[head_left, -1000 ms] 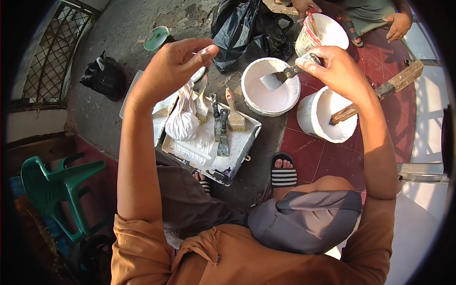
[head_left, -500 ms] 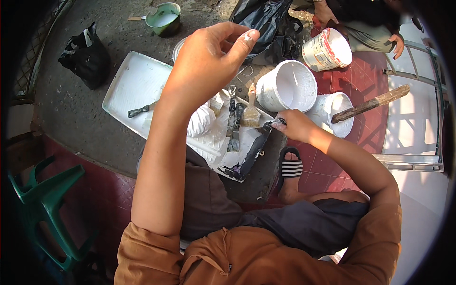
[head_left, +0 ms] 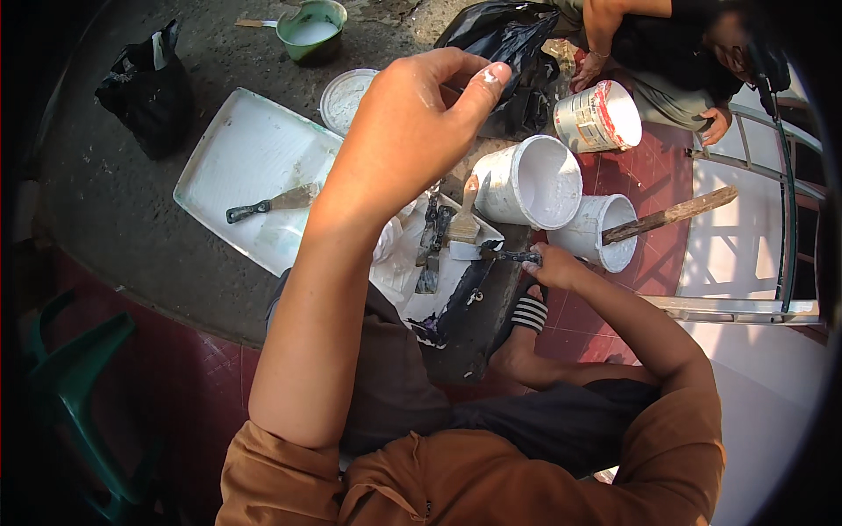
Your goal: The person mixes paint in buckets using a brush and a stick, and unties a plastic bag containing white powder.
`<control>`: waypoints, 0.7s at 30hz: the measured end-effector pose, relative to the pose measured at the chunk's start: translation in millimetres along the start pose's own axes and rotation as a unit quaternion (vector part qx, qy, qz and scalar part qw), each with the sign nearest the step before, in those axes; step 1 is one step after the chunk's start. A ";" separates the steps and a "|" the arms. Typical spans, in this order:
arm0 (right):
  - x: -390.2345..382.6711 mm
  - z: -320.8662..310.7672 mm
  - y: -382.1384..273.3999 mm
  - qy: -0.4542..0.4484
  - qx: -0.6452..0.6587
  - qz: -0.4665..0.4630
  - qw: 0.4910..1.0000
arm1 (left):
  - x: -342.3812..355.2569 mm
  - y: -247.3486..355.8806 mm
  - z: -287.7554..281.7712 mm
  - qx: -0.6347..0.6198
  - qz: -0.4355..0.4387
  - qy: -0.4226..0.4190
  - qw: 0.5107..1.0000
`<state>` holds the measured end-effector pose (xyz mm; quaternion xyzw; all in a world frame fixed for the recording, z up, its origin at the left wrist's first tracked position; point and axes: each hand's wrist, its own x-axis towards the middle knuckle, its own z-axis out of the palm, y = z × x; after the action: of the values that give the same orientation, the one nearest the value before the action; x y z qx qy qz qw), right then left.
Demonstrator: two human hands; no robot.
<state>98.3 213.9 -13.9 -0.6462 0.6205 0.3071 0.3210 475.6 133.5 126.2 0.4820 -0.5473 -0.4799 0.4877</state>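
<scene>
My right hand [head_left: 554, 266] grips the dark handle of a putty knife [head_left: 469, 252], its pale blade over the right end of a white tray [head_left: 230, 123]. Close to the camera, my left hand [head_left: 430, 101] is raised above the tray, fingers loosely bent. White residue marks its thumb; a gap shows beside the thumb, and nothing is visible in it. The other fingertips are hidden. Beneath the wrist lie a paintbrush [head_left: 463, 228] and several narrow scrapers [head_left: 428, 275]. A wider scraper [head_left: 263, 206] rests at the tray's left. My left forearm partly covers a crumpled white bundle [head_left: 386, 241].
White-coated buckets [head_left: 517, 188] stand right of the tray, one holding a wooden stick [head_left: 671, 215]. Beyond are a red-rimmed bucket [head_left: 583, 118], a black bag [head_left: 491, 31], a green bowl [head_left: 307, 39] and another person's hand [head_left: 717, 124]. A green chair [head_left: 79, 386] is lower left.
My right hand has drawn slightly nearer and right, and the putty knife's blade and handle now show plainly. My left hand has shifted right, still raised. The view has tilted a little.
</scene>
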 end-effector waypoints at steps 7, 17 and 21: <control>-8.8 -5.0 -7.7 0.047 -0.104 -0.003 0.993 | -3.8 -0.8 -21.7 0.025 -0.015 0.035 0.999; 112.4 -126.6 -147.4 0.254 -0.236 -0.238 0.907 | 1.6 -10.7 -29.5 0.043 -0.027 0.059 0.997; 201.8 -107.8 -142.2 0.201 -0.318 -0.190 0.907 | 4.4 -14.5 -37.2 0.078 -0.019 0.082 0.993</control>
<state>248.6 9.4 -104.4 -0.8677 0.4069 0.2850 0.0188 513.4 126.0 114.4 0.5667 -0.5323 -0.4039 0.4821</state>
